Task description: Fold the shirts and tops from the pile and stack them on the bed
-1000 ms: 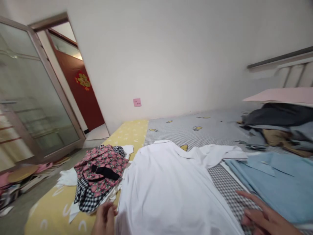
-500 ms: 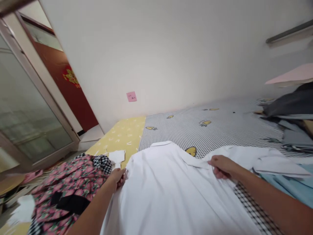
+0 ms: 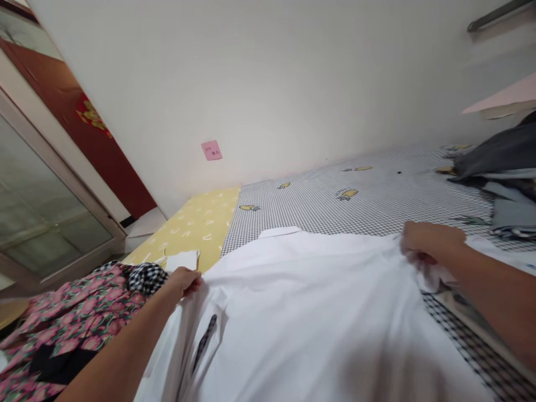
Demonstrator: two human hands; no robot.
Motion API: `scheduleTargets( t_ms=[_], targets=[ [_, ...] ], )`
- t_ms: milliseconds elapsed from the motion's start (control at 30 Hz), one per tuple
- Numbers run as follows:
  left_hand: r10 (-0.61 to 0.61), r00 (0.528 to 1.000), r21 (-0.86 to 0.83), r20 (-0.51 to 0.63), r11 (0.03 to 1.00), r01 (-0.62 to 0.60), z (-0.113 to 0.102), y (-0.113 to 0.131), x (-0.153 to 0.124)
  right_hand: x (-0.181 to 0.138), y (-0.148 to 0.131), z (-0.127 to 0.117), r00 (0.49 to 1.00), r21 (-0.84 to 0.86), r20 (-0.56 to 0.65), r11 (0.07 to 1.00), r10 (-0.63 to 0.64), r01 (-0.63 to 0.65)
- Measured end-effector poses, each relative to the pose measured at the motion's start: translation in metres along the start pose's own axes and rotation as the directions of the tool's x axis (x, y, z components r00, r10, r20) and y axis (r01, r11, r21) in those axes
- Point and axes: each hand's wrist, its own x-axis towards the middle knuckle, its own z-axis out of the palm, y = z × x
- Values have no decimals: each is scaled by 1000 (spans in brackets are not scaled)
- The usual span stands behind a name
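Note:
A white shirt (image 3: 301, 301) is spread in front of me, its collar pointing toward the wall. At its left edge, my left hand (image 3: 186, 281) is closed with the cloth pinched in its fingers. My right hand (image 3: 431, 245) grips the shirt on the other side, near the shoulder or sleeve, and the cloth is drawn out between the two hands. Folds run down from both grips, and a narrow gap in the cloth shows near the left side. The fingertips of my right hand are partly hidden by the hand itself.
Under the shirt lie a checked sheet (image 3: 310, 204) with pineapple prints and a yellow sheet (image 3: 213, 209). A pink floral garment (image 3: 92, 307) rests at the left. Dark folded clothes (image 3: 498, 148) are piled at the right by the wall (image 3: 293, 84).
My right hand has moved right and up, pulling the shirt wider. My left hand has shifted left with its edge. The view has tilted down slightly.

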Motion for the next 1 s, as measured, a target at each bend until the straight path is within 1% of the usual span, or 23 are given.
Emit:
scheduleTargets(
  t_ms=[67,100,133,200,267,300,367,433,500,600,633,667,700,733,767,800,833,867,900,933,967,1000],
  targets=[
    [8,1000,39,25,999,-9,-1,14,-1,-9,-22,-3,993,-5,-20,993,-118,118],
    [36,999,42,16,998,-37,1,23,-2,-14,-34,-1,987,44,0,986,-163,162],
    [69,998,37,8,997,-69,4,32,-2,-19,-47,3,981,125,51,976,-188,181],
    [115,993,20,37,993,-116,16,47,-6,-29,-68,18,957,304,202,942,-206,138],
    [110,984,19,137,993,-114,34,56,-13,-39,-77,37,913,435,347,899,-214,45],
    [95,976,30,197,994,-103,43,58,-16,-42,-78,47,892,479,399,878,-213,-4],
    [69,955,59,290,994,-90,61,58,-23,-48,-76,64,870,519,450,852,-203,-69],
    [74,946,67,315,993,-100,72,58,-24,-50,-73,72,861,551,466,829,-207,-99],
    [108,955,48,275,991,-126,77,63,-19,-49,-77,72,866,604,438,793,-242,-84],
    [178,971,38,157,982,-186,77,74,-3,-48,-93,69,879,701,340,713,-335,1],
    [205,970,52,129,976,-213,76,78,1,-50,-99,70,879,718,300,694,-371,48],
    [230,967,77,113,968,-239,75,81,2,-54,-104,72,883,700,251,704,-397,118],
    [251,962,109,111,959,-263,76,83,1,-60,-108,75,892,630,192,748,-410,208],
    [270,956,148,115,947,-285,76,85,-3,-67,-109,79,902,504,115,807,-417,309],
    [287,951,187,117,934,-305,78,85,-12,-76,-108,83,900,331,20,852,-436,405],
    [309,945,219,110,920,-326,80,84,-23,-84,-105,89,876,142,-83,865,-475,482],
    [351,932,257,95,895,-363,83,81,-37,-93,-99,95,827,-20,-169,841,-536,541],
    [427,900,303,86,850,-432,86,76,-52,-100,-91,101,756,-124,-213,785,-619,607],
    [530,841,354,104,771,-530,88,68,-66,-104,-82,108,669,-185,-200,698,-716,691],
    [629,760,402,166,660,-634,90,59,-79,-105,-71,115,590,-215,-132,604,-797,768],
    [688,674,437,268,537,-722,92,47,-89,-102,-60,121,548,-219,-34,542,-836,812],
    [699,607,455,377,432,-779,93,34,-95,-96,-49,127,550,-213,68,527,-832,823]
  ],
)
